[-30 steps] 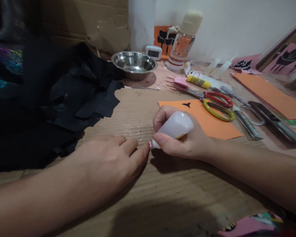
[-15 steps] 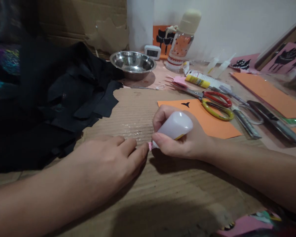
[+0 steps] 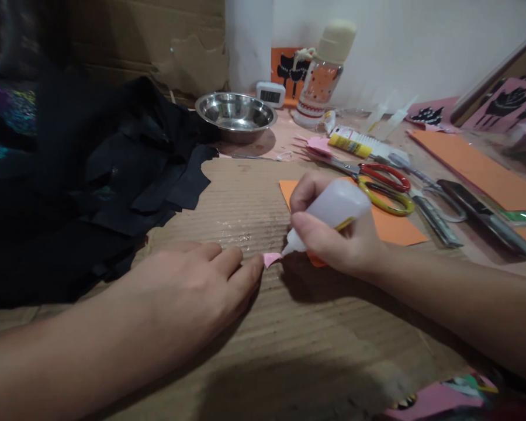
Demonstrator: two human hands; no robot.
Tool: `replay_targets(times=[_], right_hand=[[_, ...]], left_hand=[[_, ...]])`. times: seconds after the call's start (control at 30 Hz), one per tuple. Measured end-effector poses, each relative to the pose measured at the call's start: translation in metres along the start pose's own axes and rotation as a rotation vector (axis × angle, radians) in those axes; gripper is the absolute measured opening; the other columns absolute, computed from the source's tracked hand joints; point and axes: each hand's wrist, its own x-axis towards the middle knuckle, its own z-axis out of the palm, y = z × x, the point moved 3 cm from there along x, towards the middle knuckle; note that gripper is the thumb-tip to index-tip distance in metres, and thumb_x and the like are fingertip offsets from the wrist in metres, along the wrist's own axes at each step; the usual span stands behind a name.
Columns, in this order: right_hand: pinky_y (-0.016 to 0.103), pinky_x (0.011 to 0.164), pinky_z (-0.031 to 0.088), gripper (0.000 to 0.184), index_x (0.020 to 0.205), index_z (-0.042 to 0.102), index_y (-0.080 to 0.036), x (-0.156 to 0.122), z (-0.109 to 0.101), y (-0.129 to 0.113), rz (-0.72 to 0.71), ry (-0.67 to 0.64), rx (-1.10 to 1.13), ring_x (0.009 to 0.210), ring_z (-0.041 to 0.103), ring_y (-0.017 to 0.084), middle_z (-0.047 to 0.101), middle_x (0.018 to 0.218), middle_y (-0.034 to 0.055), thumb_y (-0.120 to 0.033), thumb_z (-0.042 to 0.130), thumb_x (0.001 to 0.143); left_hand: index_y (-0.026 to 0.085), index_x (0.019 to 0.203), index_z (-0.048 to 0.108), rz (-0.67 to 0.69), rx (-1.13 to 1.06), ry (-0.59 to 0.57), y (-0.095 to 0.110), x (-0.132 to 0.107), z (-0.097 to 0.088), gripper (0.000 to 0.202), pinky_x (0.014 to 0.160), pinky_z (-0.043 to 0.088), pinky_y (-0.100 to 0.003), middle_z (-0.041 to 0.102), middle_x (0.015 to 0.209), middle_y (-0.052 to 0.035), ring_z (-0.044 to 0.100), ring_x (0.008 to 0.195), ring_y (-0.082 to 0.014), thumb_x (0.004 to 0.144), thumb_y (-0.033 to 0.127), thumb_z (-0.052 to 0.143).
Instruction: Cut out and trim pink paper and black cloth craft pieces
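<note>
Pink bit: a small pink piece lies flat on the cardboard, and it is the middle of my clock.
White bottle: the squeeze bottle leans at 2 o'clock, its tip right at the pink piece's 3 o'clock end; I cannot tell if they touch.
Right hand: the right hand is wrapped tight around the squeeze bottle.
Left hand: the left hand is at 9 o'clock, palm down, one fingertip on the pink piece; its thumb is hidden, so I cannot tell if it pinches.
Board: the brown cardboard has thin ridges, dark marks and a shiny patch at 10 o'clock.
Orange and snips: orange paper lies at 2 o'clock, with red-and-yellow scissors partly over it.
Black heap: black sheets pile up at 10 o'clock.
Far side: a shiny metal bowl sits between 11 and 12, a little white timer at 12, and a drink bottle between 12 and 1.
Room: a white wall stands behind at 1 o'clock, and a big cardboard sheet at 11.
</note>
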Motion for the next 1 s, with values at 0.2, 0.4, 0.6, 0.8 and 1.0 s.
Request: replay_targets(times=[0.2, 0.4, 0.6, 0.8, 1.0], right_hand=[[0.027, 0.049, 0.035, 0.022, 0.078, 0.049, -0.025, 0.001, 0.001, 0.001, -0.001, 0.024, 0.073, 0.053, 0.047, 0.012, 0.051, 0.062, -0.0049, -0.032, 0.067, 0.088], [0.023, 0.049, 0.037, 0.023, 0.076, 0.049, -0.022, 0.001, 0.01, -0.003, -0.017, -0.122, 0.029, 0.054, 0.048, 0.01, 0.054, 0.065, -0.0055, -0.028, 0.071, 0.083], [0.022, 0.05, 0.038, 0.024, 0.074, 0.047, -0.022, 0.0, 0.009, -0.004, -0.028, -0.088, -0.027, 0.053, 0.046, 0.009, 0.051, 0.062, -0.0065, -0.025, 0.068, 0.083], [0.021, 0.049, 0.037, 0.023, 0.076, 0.049, -0.021, 0.0, 0.01, -0.003, -0.058, -0.102, 0.014, 0.054, 0.047, 0.009, 0.052, 0.064, -0.006, -0.026, 0.07, 0.083], [0.021, 0.05, 0.037, 0.023, 0.077, 0.049, -0.021, 0.001, 0.008, -0.001, -0.065, -0.078, -0.022, 0.055, 0.047, 0.008, 0.053, 0.064, -0.0064, -0.024, 0.071, 0.084]], left_hand=[[0.008, 0.115, 0.068, -0.002, -0.008, -0.011, 0.0, 0.0, 0.0, 0.036, 0.047, 0.059, -0.043, 0.068, 0.074, -0.0068, 0.065, 0.057, -0.0262, 0.08, 0.007, 0.06], [0.01, 0.109, 0.067, 0.036, 0.022, 0.006, 0.0, -0.002, 0.002, 0.033, 0.049, 0.059, -0.04, 0.071, 0.079, -0.0099, 0.067, 0.059, -0.0259, 0.081, 0.005, 0.05], [0.009, 0.109, 0.066, 0.034, 0.006, -0.004, 0.0, 0.0, 0.004, 0.032, 0.05, 0.058, -0.04, 0.071, 0.079, -0.0104, 0.067, 0.06, -0.0261, 0.083, 0.006, 0.049], [0.011, 0.107, 0.068, 0.035, -0.003, 0.012, 0.0, -0.001, 0.002, 0.031, 0.05, 0.055, -0.038, 0.07, 0.077, -0.0096, 0.064, 0.058, -0.0252, 0.082, 0.005, 0.049], [0.01, 0.109, 0.068, 0.016, 0.005, -0.004, 0.0, -0.002, 0.004, 0.031, 0.053, 0.058, -0.04, 0.071, 0.08, -0.0105, 0.066, 0.062, -0.0262, 0.084, 0.007, 0.05]])
